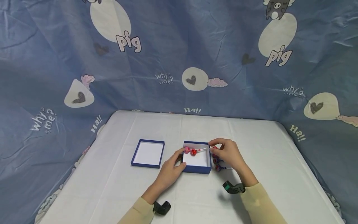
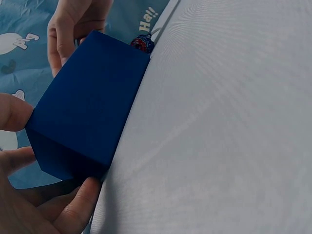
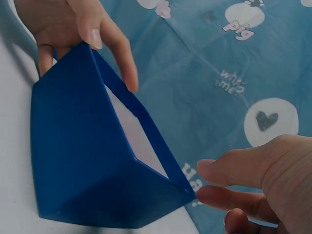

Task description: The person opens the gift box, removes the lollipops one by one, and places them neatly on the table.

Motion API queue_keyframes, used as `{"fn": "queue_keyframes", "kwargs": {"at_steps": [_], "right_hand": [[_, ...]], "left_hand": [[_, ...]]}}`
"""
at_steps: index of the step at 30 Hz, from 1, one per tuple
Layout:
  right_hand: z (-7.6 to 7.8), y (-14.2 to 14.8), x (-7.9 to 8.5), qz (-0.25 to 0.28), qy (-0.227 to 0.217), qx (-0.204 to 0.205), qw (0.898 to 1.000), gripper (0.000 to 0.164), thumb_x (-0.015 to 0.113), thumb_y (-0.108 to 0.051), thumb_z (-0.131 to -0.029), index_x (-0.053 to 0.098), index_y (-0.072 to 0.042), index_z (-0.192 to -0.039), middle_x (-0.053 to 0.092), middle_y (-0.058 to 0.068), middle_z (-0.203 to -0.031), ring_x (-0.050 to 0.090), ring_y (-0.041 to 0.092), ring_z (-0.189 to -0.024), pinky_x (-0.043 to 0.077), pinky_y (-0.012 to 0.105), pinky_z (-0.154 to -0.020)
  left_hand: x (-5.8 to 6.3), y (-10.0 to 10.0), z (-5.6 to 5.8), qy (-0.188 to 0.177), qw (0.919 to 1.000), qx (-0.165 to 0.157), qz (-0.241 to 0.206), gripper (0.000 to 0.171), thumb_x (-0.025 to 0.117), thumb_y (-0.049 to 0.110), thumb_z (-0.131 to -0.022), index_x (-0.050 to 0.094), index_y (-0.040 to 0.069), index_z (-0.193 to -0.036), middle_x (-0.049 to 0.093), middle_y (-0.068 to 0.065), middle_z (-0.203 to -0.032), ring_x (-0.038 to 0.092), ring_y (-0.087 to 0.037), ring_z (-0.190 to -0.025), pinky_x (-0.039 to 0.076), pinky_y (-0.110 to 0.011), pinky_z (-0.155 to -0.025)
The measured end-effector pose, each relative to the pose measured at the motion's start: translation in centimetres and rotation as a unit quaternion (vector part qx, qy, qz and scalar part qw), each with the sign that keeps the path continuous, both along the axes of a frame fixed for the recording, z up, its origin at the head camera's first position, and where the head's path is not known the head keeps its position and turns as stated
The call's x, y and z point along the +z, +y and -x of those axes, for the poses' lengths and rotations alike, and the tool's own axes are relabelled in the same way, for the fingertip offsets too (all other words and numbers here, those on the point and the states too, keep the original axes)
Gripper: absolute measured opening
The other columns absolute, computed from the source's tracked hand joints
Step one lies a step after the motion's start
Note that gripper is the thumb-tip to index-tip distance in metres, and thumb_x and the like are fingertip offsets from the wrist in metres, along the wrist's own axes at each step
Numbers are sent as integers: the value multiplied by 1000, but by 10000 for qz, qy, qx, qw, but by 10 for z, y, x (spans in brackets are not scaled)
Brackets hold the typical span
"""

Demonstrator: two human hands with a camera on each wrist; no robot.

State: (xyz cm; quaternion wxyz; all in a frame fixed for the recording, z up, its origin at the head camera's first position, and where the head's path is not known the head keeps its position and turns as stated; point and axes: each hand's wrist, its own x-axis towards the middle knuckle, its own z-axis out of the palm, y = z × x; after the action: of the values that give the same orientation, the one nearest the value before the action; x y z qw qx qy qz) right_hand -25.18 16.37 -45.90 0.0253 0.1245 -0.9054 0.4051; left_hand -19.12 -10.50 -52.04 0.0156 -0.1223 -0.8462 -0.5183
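A blue box [image 1: 197, 169] with a white inside stands on the table in the head view. Inside lie a pink lollipop [image 1: 186, 150] and a red lollipop [image 1: 193, 152], the white stick reaching toward the right wall. My left hand [image 1: 172, 169] grips the box's left side, thumb near the front corner and fingers along the wall. At the far right corner, my right hand [image 1: 227, 152] hovers with thumb and forefinger apart, nothing visible between them; in the right wrist view a fingertip [image 3: 207, 195] is right at the box's corner.
Dark-wrapped lollipops [image 1: 218, 167] lie to the right of the box, partly beneath my right hand. Left of the box is a blue-edged lid [image 1: 148, 153], white side up. A white cloth [image 1: 126, 193] covers the table, and a blue printed curtain [image 1: 156, 56] hangs behind.
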Motion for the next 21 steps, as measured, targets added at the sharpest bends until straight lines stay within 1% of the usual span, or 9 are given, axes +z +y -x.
{"fn": "queue_keyframes", "kwargs": {"at_steps": [4, 6, 10, 12, 17, 19, 21], "right_hand": [[0, -6, -3, 61, 10, 66, 10000, 23, 81, -15, -85, 78, -15, -107, 70, 0, -90, 49, 18, -55, 40, 28, -45], [1, -9, -6, 62, 22, 103, 9999, 23, 81, -15, -85, 78, -15, -108, 71, 0, -92, 49, 18, -54, 41, 28, -46], [1, -15, -11, -147, 86, 216, 9996, 24, 81, -15, -85, 79, -17, -109, 73, -1, -101, 48, 16, -56, 43, 30, -49], [2, -18, -14, -311, 149, 261, 9991, 25, 81, -15, -84, 79, -18, -109, 73, -3, -101, 46, 15, -56, 42, 29, -49], [1, -25, -19, -583, 243, 400, 9972, 28, 81, -16, -84, 78, -19, -112, 68, -4, -82, 46, 13, -53, 38, 29, -46], [1, -27, -21, -653, 304, 457, 9964, 29, 81, -18, -85, 78, -18, -114, 66, -3, -79, 47, 13, -54, 38, 29, -46], [0, -30, -22, -698, 396, 502, 9955, 30, 81, -19, -86, 77, -17, -115, 71, -1, -89, 51, 15, -58, 42, 31, -50]], "left_hand": [[1, 0, -1, -20, 10000, -14, -4, 58, 62, 25, -99, 41, 30, -154, 50, -5, -150, 51, -20, -134, 38, -48, -114], [1, 0, -1, -28, 10000, -16, 19, 59, 62, 25, -99, 41, 31, -154, 50, -5, -150, 51, -20, -134, 38, -48, -113], [1, 0, -1, -19, 10000, -13, 41, 59, 63, 23, -99, 41, 30, -154, 51, -7, -149, 52, -21, -133, 39, -49, -113], [1, -1, -1, -16, 10000, -17, 50, 60, 63, 24, -99, 41, 29, -154, 51, -6, -149, 51, -20, -134, 39, -48, -113], [0, -2, -1, -30, 10000, -38, 75, 59, 62, 27, -99, 40, 30, -154, 51, -5, -149, 50, -19, -134, 40, -47, -112], [-1, -2, -1, -10, 10000, -45, 86, 59, 62, 28, -99, 40, 29, -154, 52, -6, -149, 51, -19, -134, 40, -48, -112], [-1, -3, 0, 21, 9999, -51, 92, 59, 62, 29, -99, 40, 29, -154, 52, -7, -149, 51, -19, -134, 41, -48, -112]]}}
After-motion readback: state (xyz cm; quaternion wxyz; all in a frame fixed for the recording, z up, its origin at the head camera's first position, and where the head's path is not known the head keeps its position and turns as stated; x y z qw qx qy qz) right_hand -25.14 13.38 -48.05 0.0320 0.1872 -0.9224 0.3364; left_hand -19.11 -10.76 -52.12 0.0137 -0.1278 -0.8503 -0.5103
